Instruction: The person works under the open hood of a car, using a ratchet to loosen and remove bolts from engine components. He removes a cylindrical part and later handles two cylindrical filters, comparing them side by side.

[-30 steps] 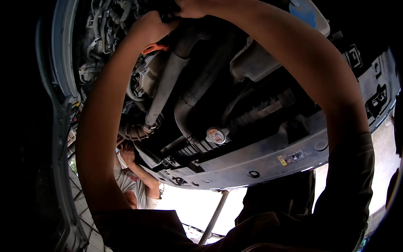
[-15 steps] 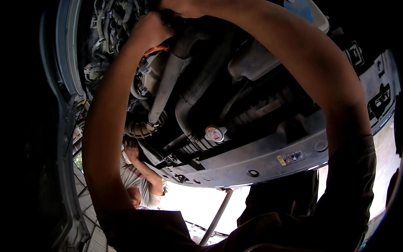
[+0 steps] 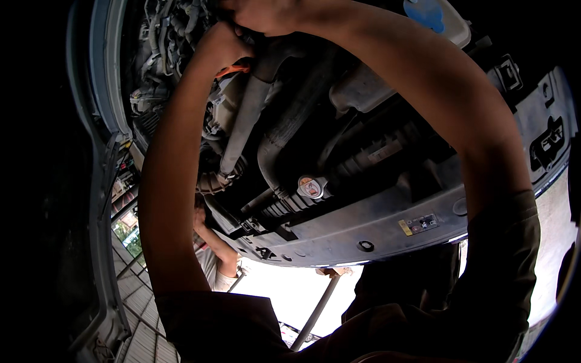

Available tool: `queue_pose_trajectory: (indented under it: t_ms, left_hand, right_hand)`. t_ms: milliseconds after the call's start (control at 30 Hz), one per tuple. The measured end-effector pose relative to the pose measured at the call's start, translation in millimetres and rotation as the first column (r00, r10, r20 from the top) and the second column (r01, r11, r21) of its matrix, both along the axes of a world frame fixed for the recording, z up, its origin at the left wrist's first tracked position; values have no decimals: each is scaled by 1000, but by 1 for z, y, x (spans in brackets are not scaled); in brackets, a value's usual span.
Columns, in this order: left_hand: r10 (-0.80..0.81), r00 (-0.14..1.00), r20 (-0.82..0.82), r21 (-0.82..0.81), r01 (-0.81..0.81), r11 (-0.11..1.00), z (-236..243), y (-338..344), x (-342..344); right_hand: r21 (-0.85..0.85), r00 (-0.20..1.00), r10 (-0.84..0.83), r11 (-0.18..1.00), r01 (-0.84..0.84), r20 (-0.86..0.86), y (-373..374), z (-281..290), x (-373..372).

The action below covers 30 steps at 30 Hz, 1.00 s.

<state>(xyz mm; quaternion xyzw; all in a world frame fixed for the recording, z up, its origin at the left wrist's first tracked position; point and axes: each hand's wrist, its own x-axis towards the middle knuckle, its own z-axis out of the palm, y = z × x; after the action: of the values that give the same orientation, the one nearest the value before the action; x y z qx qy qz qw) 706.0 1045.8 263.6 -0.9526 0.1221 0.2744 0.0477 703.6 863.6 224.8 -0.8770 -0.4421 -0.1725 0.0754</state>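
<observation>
Deep in a car's engine bay, both my arms reach up to the top of the view. My left hand (image 3: 224, 47) is closed, its knuckles up, beside a grey pipe (image 3: 248, 109). An orange part (image 3: 233, 70) shows just under its fingers; whether the hand grips it I cannot tell. Just above and to the right, my right hand (image 3: 266, 15) is curled close to the left one, its fingertips lost in the dark. What lies within either hand is hidden. Tangled hoses and wiring (image 3: 163, 36) sit to the left of my left hand.
A radiator cap (image 3: 311, 187) sits near the metal front panel (image 3: 339, 242). At the upper right is a pale reservoir with a blue cap (image 3: 426, 13). A ribbed hose (image 3: 212, 183) lies by my left forearm. Another person's arm (image 3: 218, 242) rests at the car's edge.
My view has shifted slightly, so the left forearm appears further right. Both hands stay close together at the same spot. The other person is now more hidden behind my left arm.
</observation>
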Motion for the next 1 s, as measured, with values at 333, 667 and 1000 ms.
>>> queue_pose_trajectory:
  t_ms: [333, 667, 1000]
  left_hand:
    - [-18, 996, 91, 3, 17, 1000, 7, -14, -8]
    - [-112, 992, 52, 66, 109, 992, -3, 3, 1]
    - [-110, 976, 190, 11, 110, 994, 2, -14, -7]
  right_hand:
    - [-200, 997, -73, 977, 77, 29, 5, 2, 8]
    - [72, 999, -17, 997, 21, -49, -5, 2, 5]
    - [64, 996, -30, 997, 35, -81, -13, 1, 7]
